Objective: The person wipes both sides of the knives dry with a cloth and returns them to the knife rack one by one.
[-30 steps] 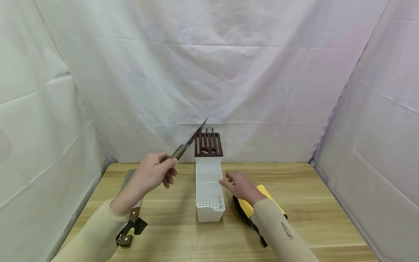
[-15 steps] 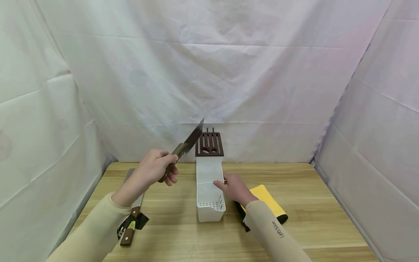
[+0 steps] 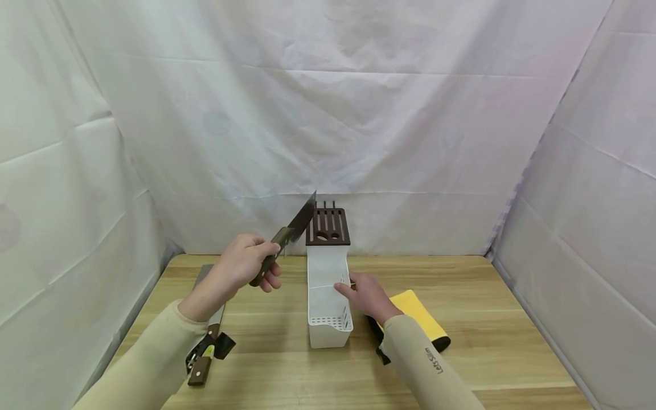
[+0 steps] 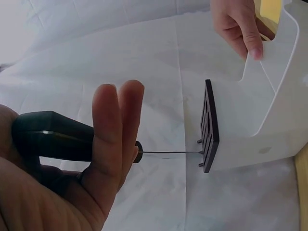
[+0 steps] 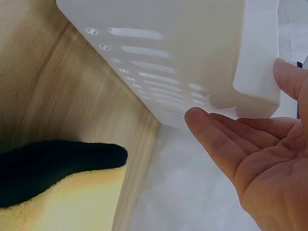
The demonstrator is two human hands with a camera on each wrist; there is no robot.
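My left hand (image 3: 241, 265) grips a kitchen knife (image 3: 302, 218) by its dark handle (image 4: 53, 137), just left of a white knife holder (image 3: 328, 336). The blade points away and upward, its tip overlapping the left edge of the holder's dark brown slotted top (image 3: 314, 241). From the left wrist, the thin blade shows edge-on, running toward that top beside short dark pegs. My right hand (image 3: 370, 296) holds the holder's right wall, thumb over the rim and fingers along the outside. Seen from the right wrist, the fingers (image 5: 216, 142) lie against the slotted white side.
On the wooden table (image 3: 277, 364), a wide-bladed knife (image 3: 217, 315) with a brown handle lies under my left forearm, partly covered. To the right, a yellow cloth (image 3: 420, 314) with black edging lies partly beneath my right forearm. White sheets (image 3: 328, 114) hang behind and at both sides.
My right hand has moved left onto the holder's wall, thumb over its rim. The knife in my left hand has rolled to show more blade face, and its tip has shifted slightly left and lower.
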